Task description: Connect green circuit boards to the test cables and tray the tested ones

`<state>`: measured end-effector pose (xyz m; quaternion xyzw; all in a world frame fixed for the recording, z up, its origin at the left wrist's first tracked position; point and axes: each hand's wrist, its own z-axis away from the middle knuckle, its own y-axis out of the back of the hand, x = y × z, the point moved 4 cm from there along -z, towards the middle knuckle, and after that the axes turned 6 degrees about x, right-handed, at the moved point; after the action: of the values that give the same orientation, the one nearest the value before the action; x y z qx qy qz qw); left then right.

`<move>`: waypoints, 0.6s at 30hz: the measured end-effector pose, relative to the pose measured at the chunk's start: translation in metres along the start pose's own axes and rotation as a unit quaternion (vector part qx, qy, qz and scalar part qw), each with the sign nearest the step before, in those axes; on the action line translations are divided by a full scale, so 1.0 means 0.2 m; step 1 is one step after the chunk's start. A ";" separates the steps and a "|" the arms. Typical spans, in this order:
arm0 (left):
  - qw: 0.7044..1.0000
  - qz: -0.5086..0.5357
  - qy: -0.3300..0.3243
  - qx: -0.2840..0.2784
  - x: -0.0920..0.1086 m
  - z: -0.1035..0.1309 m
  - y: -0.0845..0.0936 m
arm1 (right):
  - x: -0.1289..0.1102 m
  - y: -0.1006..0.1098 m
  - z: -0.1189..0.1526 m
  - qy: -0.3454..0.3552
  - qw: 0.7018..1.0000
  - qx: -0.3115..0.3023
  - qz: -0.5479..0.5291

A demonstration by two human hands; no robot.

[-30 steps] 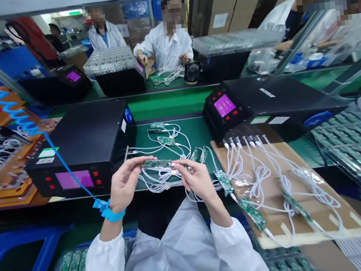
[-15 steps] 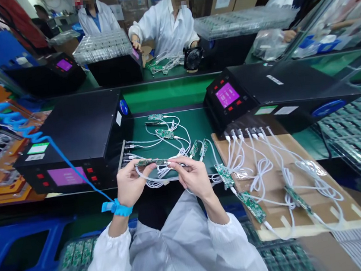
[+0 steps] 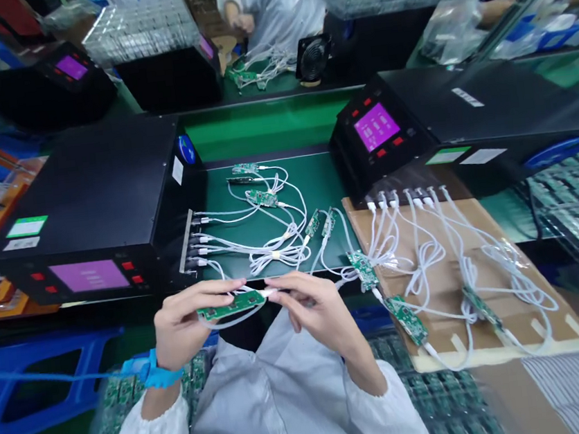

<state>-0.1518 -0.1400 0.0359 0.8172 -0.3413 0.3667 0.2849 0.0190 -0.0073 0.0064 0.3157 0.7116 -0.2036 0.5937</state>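
Observation:
A green circuit board point(image 3: 233, 306) is held above my lap, just off the bench's front edge. My left hand point(image 3: 189, 320) grips its left part, thumb underneath and fingers along the top. At the board's right end sits a white cable plug point(image 3: 269, 292), pinched between the thumb and forefinger of my right hand point(image 3: 316, 306). The plug touches the board; how deep it sits I cannot tell. A pale cable loops beneath the board. Behind my hands, several boards point(image 3: 262, 198) joined to white cables point(image 3: 277, 252) lie on the green bench mat point(image 3: 224, 214).
Black test boxes with pink screens stand left point(image 3: 82, 192) and right point(image 3: 445, 115). On the right, a cardboard sheet point(image 3: 437, 318) carries cabled boards and coiled cables. Trays of boards point(image 3: 457, 407) lie beside my lap. Across the bench is a co-worker point(image 3: 276, 9).
Both hands have come down and nearer to me with the board. The board has turned so its green face shows. The view has tilted downward.

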 end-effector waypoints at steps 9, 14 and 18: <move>0.995 -0.044 0.002 -0.086 -0.02 0.14 0.06 | 0.05 -0.03 -0.02 0.030 0.983 -0.047 0.176; 0.995 -0.037 0.035 -0.083 -0.05 0.21 0.11 | 0.05 -0.31 -0.29 0.012 0.929 -0.125 0.347; 0.995 -0.038 0.031 -0.082 -0.05 0.22 0.11 | 0.06 -0.51 -0.41 -0.009 0.878 -0.179 0.444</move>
<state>-0.1555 -0.1808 0.0084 0.7915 -0.3303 0.3514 0.3754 -0.1108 -0.0241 0.0037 0.4849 0.5160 0.2097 0.6743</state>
